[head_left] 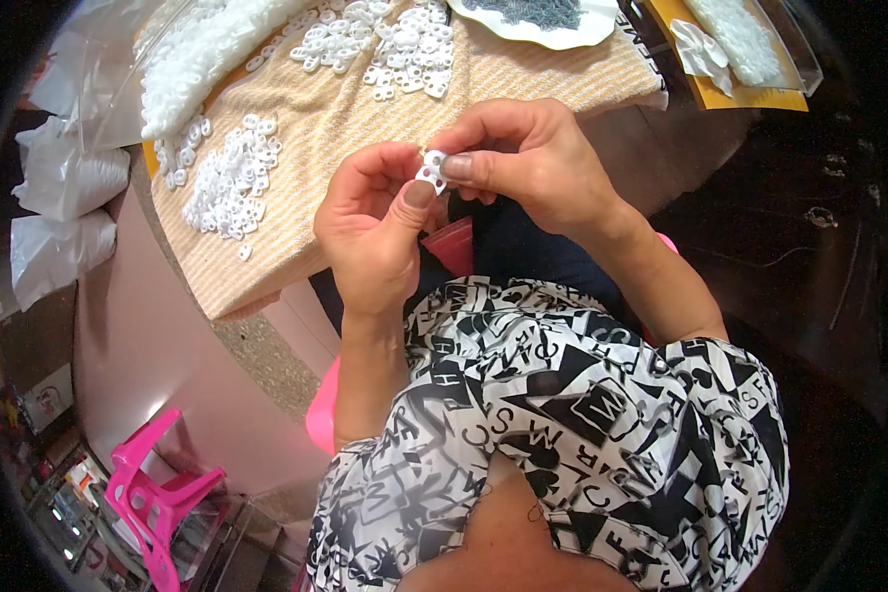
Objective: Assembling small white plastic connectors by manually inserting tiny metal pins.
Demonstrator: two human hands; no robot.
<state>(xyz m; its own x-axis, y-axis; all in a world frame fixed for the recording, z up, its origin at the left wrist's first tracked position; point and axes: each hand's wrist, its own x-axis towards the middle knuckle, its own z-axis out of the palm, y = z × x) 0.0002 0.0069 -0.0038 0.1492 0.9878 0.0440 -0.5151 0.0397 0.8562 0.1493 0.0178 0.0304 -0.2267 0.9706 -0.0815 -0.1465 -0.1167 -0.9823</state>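
Piece, small, white and holed, is held between the left hand and the right hand, near the front edge of the striped towel. Both thumbs press its visible face while the other fingers curl in behind, pinched almost together, a grip that probably keeps so small a part steady and in sight. A loose pile of white pieces lies on the towel, likely spread for easy picking; a white plate holds dark bits, presumably to stop them scattering.
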